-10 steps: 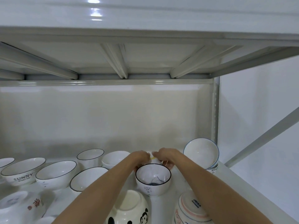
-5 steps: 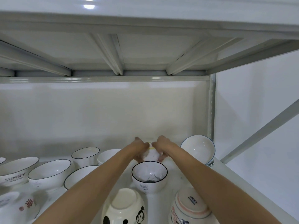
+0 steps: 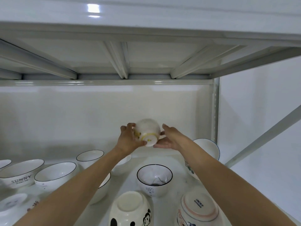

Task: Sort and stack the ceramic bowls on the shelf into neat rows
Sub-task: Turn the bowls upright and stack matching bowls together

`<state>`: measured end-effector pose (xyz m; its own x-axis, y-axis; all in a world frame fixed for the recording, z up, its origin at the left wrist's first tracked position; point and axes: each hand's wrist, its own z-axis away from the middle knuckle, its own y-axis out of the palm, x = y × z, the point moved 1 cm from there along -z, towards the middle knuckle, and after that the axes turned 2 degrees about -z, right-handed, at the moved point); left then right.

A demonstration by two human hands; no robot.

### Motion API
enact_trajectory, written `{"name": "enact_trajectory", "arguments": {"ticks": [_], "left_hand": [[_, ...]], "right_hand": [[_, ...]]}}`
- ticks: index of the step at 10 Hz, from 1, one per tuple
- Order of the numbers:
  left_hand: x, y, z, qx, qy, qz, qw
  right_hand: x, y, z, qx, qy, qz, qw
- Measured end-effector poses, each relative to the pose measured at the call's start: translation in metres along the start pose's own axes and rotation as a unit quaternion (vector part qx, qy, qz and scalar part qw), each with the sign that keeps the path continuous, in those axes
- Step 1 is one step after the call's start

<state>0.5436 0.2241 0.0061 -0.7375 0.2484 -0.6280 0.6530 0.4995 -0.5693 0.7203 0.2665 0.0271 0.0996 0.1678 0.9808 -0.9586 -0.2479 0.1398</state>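
I hold a small white bowl with yellow marks in the air above the shelf, its foot turned toward me. My left hand grips its left side with curled fingers. My right hand cups it from the right and below, fingers fairly straight. Under it on the shelf stands an upright black-rimmed bowl. A black-rimmed bowl and a plain white one stand further back.
On the left stand a "SUNNY" bowl and a black-rimmed bowl. An upturned monkey-print bowl and an upturned pink-ringed bowl lie at the front. A blue-rimmed bowl leans at the back right by the shelf post.
Both hands have lifted the small yellow-marked bowl up off the back of the shelf and tipped it so its foot faces me. The camera has tilted down slightly.
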Motion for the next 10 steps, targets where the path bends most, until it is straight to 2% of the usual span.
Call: {"name": "enact_trajectory", "arguments": {"ticks": [1, 2, 3, 4, 5, 6, 8, 9, 10], "left_hand": [[0.002, -0.001, 0.011, 0.017, 0.103, -0.014, 0.994], [0.007, 0.001, 0.014, 0.053, 0.119, -0.017, 0.991], [0.009, -0.003, 0.016, 0.106, 0.076, 0.028, 0.991], [0.009, -0.003, 0.015, 0.152, -0.016, 0.071, 0.986], [0.009, 0.008, 0.010, 0.157, -0.117, 0.104, 0.975], [0.012, 0.026, 0.006, 0.139, -0.175, 0.067, 0.972], [-0.001, 0.048, 0.018, 0.154, -0.199, -0.029, 0.967], [0.002, 0.054, 0.015, 0.170, -0.185, -0.079, 0.965], [0.000, 0.054, 0.016, 0.171, -0.172, -0.120, 0.963]], "right_hand": [[-0.002, -0.010, 0.000, 0.026, 0.083, 0.074, 0.993], [-0.007, -0.012, -0.002, 0.031, 0.105, 0.106, 0.988], [-0.012, -0.011, -0.004, 0.023, 0.084, 0.094, 0.992], [-0.017, -0.010, -0.005, 0.005, 0.046, 0.117, 0.992], [-0.022, -0.009, -0.007, -0.018, 0.017, 0.151, 0.988], [-0.028, -0.008, -0.014, -0.020, 0.020, 0.205, 0.978], [-0.042, -0.012, -0.023, -0.042, 0.053, 0.267, 0.961], [-0.052, -0.009, -0.033, -0.088, 0.125, 0.295, 0.943], [-0.056, -0.005, -0.033, -0.097, 0.142, 0.304, 0.937]]}}
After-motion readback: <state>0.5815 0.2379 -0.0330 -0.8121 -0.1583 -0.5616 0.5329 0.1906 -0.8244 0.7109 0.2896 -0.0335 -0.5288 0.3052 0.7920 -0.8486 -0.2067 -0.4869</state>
